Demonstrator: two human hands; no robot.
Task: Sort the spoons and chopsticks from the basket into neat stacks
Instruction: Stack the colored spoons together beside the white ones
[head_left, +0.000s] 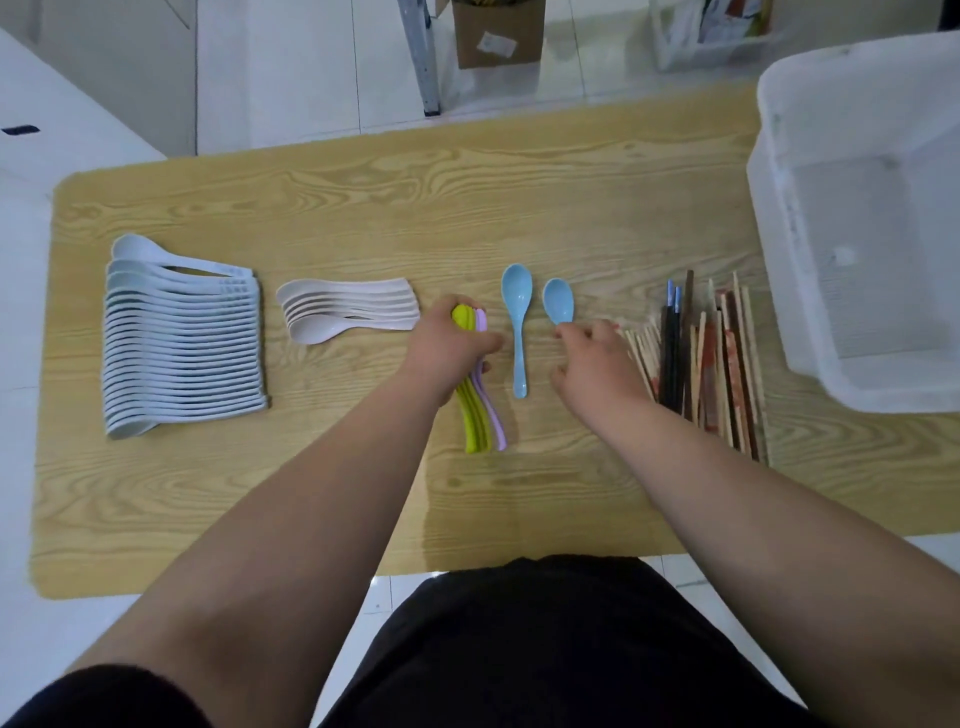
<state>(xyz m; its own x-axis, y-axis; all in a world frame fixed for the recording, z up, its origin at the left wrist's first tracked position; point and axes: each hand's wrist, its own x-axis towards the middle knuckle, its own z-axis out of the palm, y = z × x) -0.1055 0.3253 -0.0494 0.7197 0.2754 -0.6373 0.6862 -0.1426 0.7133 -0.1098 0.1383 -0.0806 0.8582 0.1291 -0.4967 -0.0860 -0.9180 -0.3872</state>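
Spoons lie sorted by colour across the wood-grain tabletop (363, 197); at the far left a long nested row of pale blue-white spoons (182, 343) lies with bowls left and handles right; just beside it a shorter nested set of cream spoons (348, 312) lies the same way. Near the middle, the left hand (447, 353) is curled around a bundle of yellow-green and lilac spoons (480, 415), their handles pointing toward the person and their bowls mostly hidden under the fingers. A light blue spoon (517, 332) lies alone just right of it, bowl away, smooth and glossy; a second light blue spoon (558, 301) shows only its bowl, the handle covered by the right hand (597, 364), whose fingers are bent and pinching at the spoon's neck. Chopsticks (711, 364), pale wood, dark and red-patterned, lie side by side to the right, partly behind that hand. A translucent white plastic basket (789, 260) stands at the right edge, cut off by the frame.
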